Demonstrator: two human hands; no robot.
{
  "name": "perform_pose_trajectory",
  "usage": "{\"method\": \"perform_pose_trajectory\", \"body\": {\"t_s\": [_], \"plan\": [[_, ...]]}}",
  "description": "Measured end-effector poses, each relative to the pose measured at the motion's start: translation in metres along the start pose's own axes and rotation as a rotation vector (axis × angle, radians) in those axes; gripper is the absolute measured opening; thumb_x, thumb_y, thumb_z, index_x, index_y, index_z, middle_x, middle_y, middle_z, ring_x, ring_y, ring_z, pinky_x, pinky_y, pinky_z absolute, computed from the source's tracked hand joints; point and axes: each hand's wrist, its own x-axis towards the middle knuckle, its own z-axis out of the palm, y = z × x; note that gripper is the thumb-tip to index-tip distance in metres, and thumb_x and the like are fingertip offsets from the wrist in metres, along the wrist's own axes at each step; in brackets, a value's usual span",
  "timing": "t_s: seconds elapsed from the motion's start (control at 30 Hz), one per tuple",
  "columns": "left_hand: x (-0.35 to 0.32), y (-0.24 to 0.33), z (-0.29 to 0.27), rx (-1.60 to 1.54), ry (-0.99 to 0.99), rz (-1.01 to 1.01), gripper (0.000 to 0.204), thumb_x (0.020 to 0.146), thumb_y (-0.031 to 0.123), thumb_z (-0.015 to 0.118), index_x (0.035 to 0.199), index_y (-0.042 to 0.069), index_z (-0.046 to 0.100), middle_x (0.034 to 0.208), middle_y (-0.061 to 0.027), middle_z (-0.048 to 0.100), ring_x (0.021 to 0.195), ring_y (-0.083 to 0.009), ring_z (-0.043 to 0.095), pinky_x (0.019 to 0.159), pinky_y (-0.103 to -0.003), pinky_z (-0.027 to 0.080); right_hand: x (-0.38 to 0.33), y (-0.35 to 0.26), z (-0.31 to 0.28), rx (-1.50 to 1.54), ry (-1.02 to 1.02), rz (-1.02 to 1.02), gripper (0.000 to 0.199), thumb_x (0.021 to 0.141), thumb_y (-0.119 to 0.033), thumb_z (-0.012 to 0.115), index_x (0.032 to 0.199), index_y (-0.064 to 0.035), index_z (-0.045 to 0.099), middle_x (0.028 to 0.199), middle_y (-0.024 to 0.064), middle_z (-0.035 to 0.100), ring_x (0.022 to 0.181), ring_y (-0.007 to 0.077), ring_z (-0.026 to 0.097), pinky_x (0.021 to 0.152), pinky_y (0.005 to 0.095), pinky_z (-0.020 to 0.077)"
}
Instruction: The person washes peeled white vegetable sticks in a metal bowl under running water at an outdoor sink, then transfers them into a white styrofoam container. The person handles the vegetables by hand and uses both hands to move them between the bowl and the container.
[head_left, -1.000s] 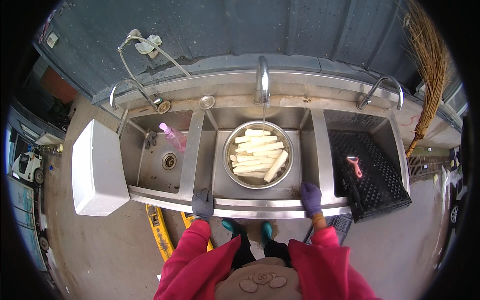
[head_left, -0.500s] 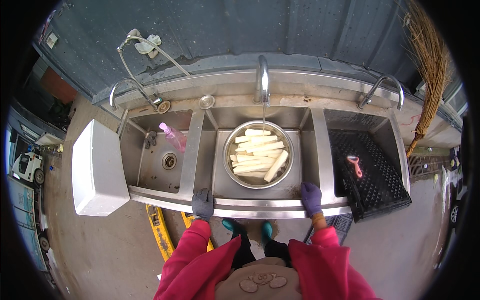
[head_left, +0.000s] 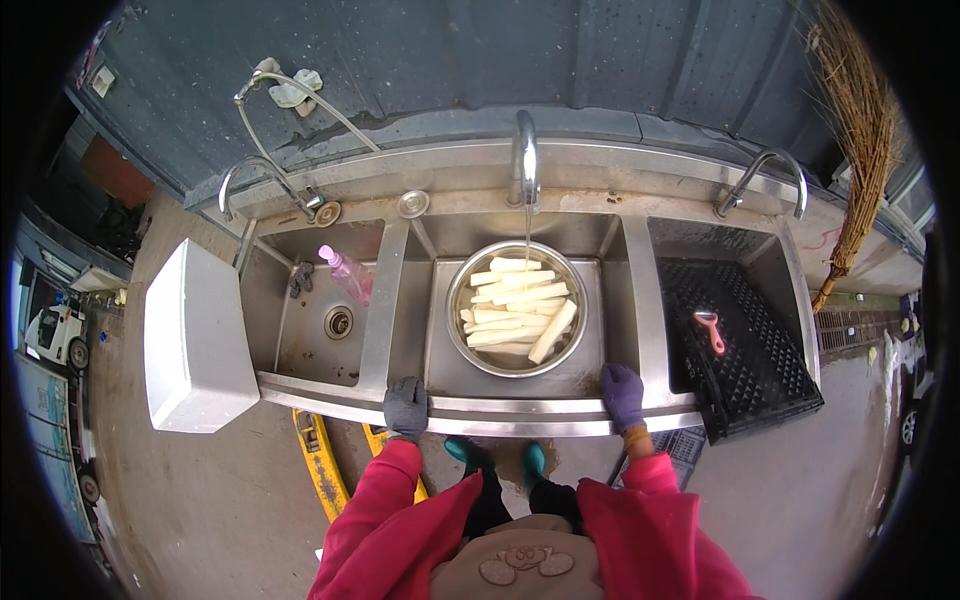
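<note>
My left hand (head_left: 406, 408), in a grey glove, is curled over the front edge of the steel sink (head_left: 500, 413). To the right, my right hand (head_left: 623, 397), in a purple glove, grips that same edge. Between and beyond them, a round metal bowl (head_left: 512, 372) stands in the middle basin. Several long, pale, peeled root pieces (head_left: 516, 305) lie in water inside it. From the middle faucet (head_left: 526, 165) a thin stream of water runs down into the bowl. Neither hand touches the bowl.
The right basin holds a tilted black plastic crate (head_left: 760, 365) with a pink-handled peeler (head_left: 714, 335) on it. A pink bottle (head_left: 348, 275) lies in the left basin, beside a white box (head_left: 195, 345). Yellow forks (head_left: 318, 465) sit below; a twig broom (head_left: 860, 150) leans at right.
</note>
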Motion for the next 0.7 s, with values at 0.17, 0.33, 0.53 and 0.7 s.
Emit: {"method": "perform_pose_trajectory", "body": {"t_s": [0.17, 0.33, 0.53, 0.7], "plan": [[-0.0007, -0.0008, 0.0006, 0.014, 0.002, 0.002, 0.019, 0.088, 0.021, 0.057, 0.094, 0.005, 0.065, 0.096, -0.0176, 0.068, 0.087, -0.0397, 0.061, 0.080, -0.050, 0.048, 0.0002, -0.0004, -0.0003, -0.006, -0.010, 0.010, 0.022, 0.090, -0.024, 0.060, 0.092, -0.0050, 0.071, 0.085, 0.0188, 0.067, 0.081, 0.0395, 0.063, 0.073, 0.0465, 0.0499], [-0.0008, -0.0012, 0.0007, 0.019, -0.006, -0.002, 0.020, 0.088, 0.021, 0.057, 0.094, 0.004, 0.065, 0.096, -0.0185, 0.067, 0.086, -0.0405, 0.061, 0.080, -0.050, 0.048, 0.0001, -0.0019, -0.0014, -0.006, -0.011, 0.014, 0.023, 0.090, -0.024, 0.059, 0.092, -0.0051, 0.071, 0.085, 0.0190, 0.067, 0.082, 0.0400, 0.063, 0.073, 0.0468, 0.0499], [-0.0002, -0.0005, -0.0001, 0.004, 0.010, 0.015, 0.020, 0.088, 0.021, 0.057, 0.094, 0.004, 0.065, 0.096, -0.0186, 0.067, 0.086, -0.0405, 0.061, 0.080, -0.050, 0.048, 0.0008, -0.0033, -0.0023, -0.012, -0.021, 0.022, 0.023, 0.090, -0.024, 0.059, 0.092, -0.0050, 0.071, 0.085, 0.0193, 0.067, 0.082, 0.0405, 0.063, 0.073, 0.0471, 0.0499], [0.0004, -0.0003, -0.0005, 0.005, -0.010, -0.004, 0.020, 0.087, 0.020, 0.057, 0.094, 0.004, 0.066, 0.096, -0.0183, 0.067, 0.087, -0.0404, 0.061, 0.081, -0.050, 0.048, 0.0009, -0.0048, -0.0026, -0.005, -0.020, 0.029, 0.023, 0.091, -0.024, 0.059, 0.091, -0.0049, 0.071, 0.086, 0.0191, 0.067, 0.082, 0.0402, 0.063, 0.073, 0.0468, 0.0499]]}}
